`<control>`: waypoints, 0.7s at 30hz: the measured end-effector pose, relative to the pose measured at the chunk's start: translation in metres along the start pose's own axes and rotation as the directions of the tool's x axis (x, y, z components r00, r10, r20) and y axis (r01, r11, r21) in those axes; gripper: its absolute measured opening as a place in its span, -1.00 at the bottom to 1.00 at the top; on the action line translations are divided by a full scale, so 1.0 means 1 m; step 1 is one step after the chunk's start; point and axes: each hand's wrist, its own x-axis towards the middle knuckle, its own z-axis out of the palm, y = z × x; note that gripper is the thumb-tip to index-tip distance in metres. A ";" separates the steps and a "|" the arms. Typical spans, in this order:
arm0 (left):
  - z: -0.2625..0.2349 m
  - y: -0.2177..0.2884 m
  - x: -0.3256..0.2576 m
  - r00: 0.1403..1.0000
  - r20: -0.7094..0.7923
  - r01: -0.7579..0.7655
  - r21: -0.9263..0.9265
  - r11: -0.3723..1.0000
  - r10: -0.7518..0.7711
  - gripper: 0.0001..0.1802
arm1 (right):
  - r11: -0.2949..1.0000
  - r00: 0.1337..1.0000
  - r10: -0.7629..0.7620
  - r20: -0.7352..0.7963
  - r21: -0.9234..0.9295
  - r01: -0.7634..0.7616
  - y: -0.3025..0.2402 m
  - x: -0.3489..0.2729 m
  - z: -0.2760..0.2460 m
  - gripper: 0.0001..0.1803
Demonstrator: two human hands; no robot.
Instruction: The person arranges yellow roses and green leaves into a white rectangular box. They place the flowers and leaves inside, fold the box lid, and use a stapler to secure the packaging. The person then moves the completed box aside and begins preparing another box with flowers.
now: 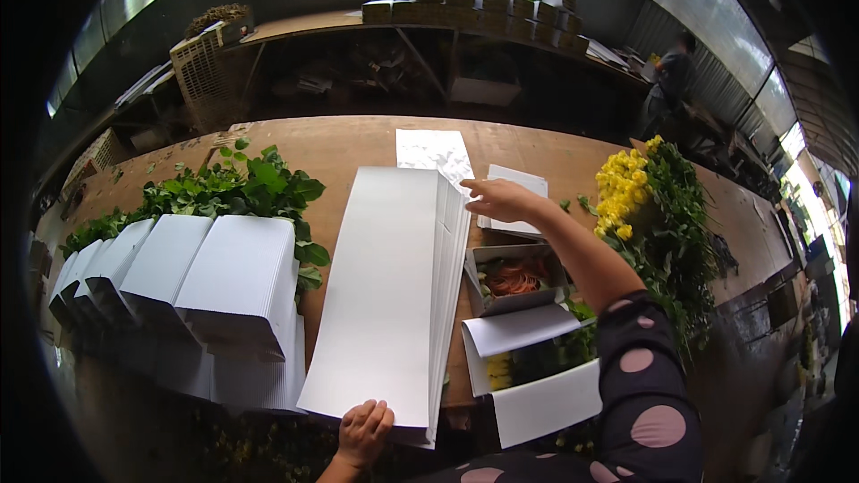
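Observation:
A tall stack of long white cardboard sheets lies lengthwise in front of me, its right side fanned into layered edges. At the near end, my left hand is closed, its fingers curled over the front edge of the top sheet. My right hand reaches in from the right with fingers stretched out and apart. Its fingertips are by the stack's far right edge; whether they touch it I cannot tell. Beyond the stack lies a white patterned sheet. Smaller white sheets lie partly behind my right hand.
Wrapped white cardboard bundles with green leafy stems stand at left. To the right are a box of orange bands, an opened white wrap around yellow flowers, and yellow roses. Far back, a person stands near a shelf.

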 end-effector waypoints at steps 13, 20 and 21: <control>0.068 0.034 -0.026 0.995 0.095 -0.050 0.112 0.992 0.040 -0.57 | 0.994 0.886 -0.052 0.461 0.109 0.002 0.019 -0.257 0.112 -0.49; 0.079 0.046 -0.020 0.998 0.016 -0.059 0.114 0.992 0.057 -0.64 | 0.986 0.908 -0.064 0.415 -0.112 0.121 0.017 -0.258 0.138 -0.75; 0.082 0.052 -0.012 0.999 0.006 -0.043 0.115 0.992 0.042 -0.65 | 0.982 0.919 -0.082 0.386 -0.124 0.139 0.023 -0.264 0.141 -0.78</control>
